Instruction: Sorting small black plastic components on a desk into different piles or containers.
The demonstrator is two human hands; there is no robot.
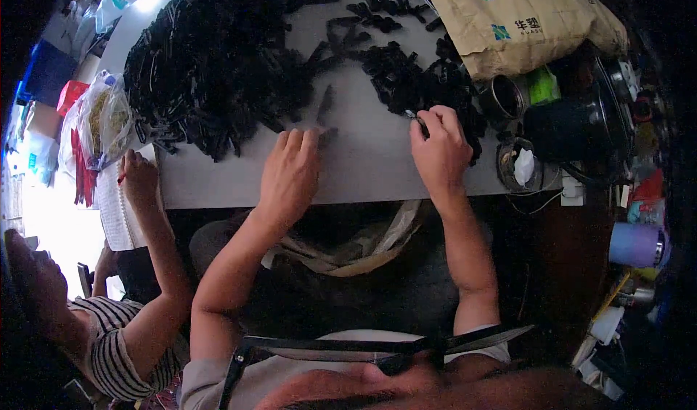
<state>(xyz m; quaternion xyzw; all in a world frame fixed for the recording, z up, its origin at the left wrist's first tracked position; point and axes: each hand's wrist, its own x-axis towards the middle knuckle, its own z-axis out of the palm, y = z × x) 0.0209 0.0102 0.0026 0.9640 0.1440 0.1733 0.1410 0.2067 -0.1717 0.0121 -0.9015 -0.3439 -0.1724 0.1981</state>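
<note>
Black plastic pieces, small and elongated, lie in a large heap (pixel 210 62) at the left and a smaller heap (pixel 417 76) at the right. At the near edge of the large heap is my left hand (pixel 290 170), back up, its fingers bent and pressed together. A blurred dark piece (pixel 328 134) shows beside its fingertips; whether they grip it is hidden. My right hand (pixel 443 149), by the near side of the smaller heap, pinches a small dark object with a shiny metal tip (pixel 412 114) between thumb and fingers; its kind is unclear.
A pale table (pixel 377 181) carries everything. A brown paper sack (pixel 523 25) lies far right, with a metal cup (pixel 506 96) and a round dish (pixel 517 165) nearer. At left, another person's hand (pixel 138 181) holds a red pen over a notebook (pixel 123 210), beside plastic bags (pixel 102 123).
</note>
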